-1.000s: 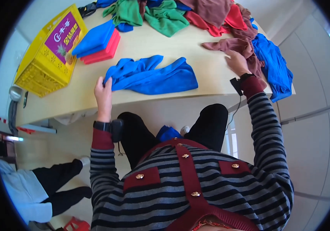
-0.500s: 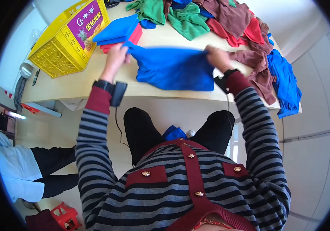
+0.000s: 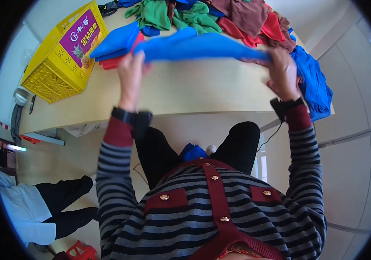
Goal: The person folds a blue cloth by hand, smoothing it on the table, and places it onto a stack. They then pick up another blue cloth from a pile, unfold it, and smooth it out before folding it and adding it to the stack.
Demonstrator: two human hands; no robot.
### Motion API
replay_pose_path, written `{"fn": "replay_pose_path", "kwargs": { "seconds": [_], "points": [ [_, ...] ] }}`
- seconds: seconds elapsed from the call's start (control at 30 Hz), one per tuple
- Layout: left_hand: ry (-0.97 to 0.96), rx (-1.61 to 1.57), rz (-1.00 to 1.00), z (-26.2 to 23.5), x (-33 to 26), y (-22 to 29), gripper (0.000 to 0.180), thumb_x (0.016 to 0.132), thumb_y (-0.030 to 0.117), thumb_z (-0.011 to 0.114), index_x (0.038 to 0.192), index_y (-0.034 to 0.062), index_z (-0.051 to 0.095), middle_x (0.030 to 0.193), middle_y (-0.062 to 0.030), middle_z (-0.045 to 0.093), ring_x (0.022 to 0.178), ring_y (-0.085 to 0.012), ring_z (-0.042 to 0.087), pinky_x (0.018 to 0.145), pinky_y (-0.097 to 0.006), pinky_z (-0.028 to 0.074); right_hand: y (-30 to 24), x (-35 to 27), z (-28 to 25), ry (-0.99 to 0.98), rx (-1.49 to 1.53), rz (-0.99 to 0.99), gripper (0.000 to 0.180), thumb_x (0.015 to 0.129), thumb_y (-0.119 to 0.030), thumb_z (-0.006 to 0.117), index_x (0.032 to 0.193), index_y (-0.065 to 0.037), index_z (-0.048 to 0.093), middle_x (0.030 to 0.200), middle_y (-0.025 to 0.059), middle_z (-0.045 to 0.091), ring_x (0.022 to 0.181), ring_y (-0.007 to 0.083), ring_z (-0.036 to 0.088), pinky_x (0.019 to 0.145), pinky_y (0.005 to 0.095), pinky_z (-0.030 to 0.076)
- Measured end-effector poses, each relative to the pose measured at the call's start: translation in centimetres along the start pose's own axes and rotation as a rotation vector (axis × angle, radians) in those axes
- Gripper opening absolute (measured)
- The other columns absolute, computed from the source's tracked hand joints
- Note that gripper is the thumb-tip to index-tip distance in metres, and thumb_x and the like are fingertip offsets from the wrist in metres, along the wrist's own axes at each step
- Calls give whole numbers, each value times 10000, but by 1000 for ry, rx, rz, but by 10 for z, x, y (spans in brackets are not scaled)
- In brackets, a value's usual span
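Note:
A blue cloth is drawn out sideways between my hands above the table, smeared by motion. My left hand is closed on one end, beside a neat stack of folded cloths. Blue folded cloths lie on top of that stack and red folded cloths are under them. The other end is gripped in my right hand, near the blue fabric that hangs over the table's right edge. Both hands are raised a little off the table top.
Behind the held cloth lies a loose heap of green cloths, brown cloths and red cloths. A yellow plastic crate stands at the table's left. Another person's legs and a red stool are at the lower left.
My hands have moved farther apart, and the cloth has gone from hanging broad near the front edge to a narrow, stretched band farther up. The brown cloth at the right has shifted back.

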State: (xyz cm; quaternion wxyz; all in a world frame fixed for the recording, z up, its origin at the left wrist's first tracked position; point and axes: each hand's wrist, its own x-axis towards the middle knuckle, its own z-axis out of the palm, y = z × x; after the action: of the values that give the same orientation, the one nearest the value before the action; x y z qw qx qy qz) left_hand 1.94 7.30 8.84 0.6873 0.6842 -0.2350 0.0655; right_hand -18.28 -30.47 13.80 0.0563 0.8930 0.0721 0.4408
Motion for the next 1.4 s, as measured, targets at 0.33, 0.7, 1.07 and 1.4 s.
{"fn": "replay_pose_path", "kwargs": {
  "seconds": [0.33, 0.7, 1.07, 1.4],
  "points": [
    [-411, 293, -660, -30, -130, -48, 355, 960, 348, 639, 741, 69, 657, 645, -22, 650, 553, -85, 620, 499, -215, 447, -30, -123, 14, -604, 371, 232, 251, 782, -13, 649, 1031, -37, 625, 1013, 138, 633, 986, 352, 605, 889, 414, 494],
    [-131, 812, 133, 14, 8, -82, 347, 870, 342, 722, 741, 27, 652, 706, -163, 678, 666, -353, 655, 601, -441, 485, -41, -136, 12, -600, 349, 307, 254, 787, -75, 713, 1032, -52, 651, 1091, 114, 633, 1053, 333, 579, 938, 420, 488],
    [-224, 1280, 249, 56, 60, -151, 252, 817, 237, 601, 851, 20, 723, 896, -257, 706, 820, -431, 694, 744, -556, 538, -34, -149, 13, -594, 345, 373, 339, 759, -61, 712, 1078, -67, 597, 1096, 132, 592, 1095, 344, 555, 958, 424, 464],
    [-129, 11, -350, -1, 61, -166, 197, 956, 202, 531, 944, 31, 628, 858, -106, 674, 736, -258, 678, 685, -402, 570, -30, -145, 14, -723, 273, 368, 336, 730, -59, 701, 1051, -70, 601, 1051, 131, 561, 1088, 338, 552, 934, 422, 470]
  ]
}}
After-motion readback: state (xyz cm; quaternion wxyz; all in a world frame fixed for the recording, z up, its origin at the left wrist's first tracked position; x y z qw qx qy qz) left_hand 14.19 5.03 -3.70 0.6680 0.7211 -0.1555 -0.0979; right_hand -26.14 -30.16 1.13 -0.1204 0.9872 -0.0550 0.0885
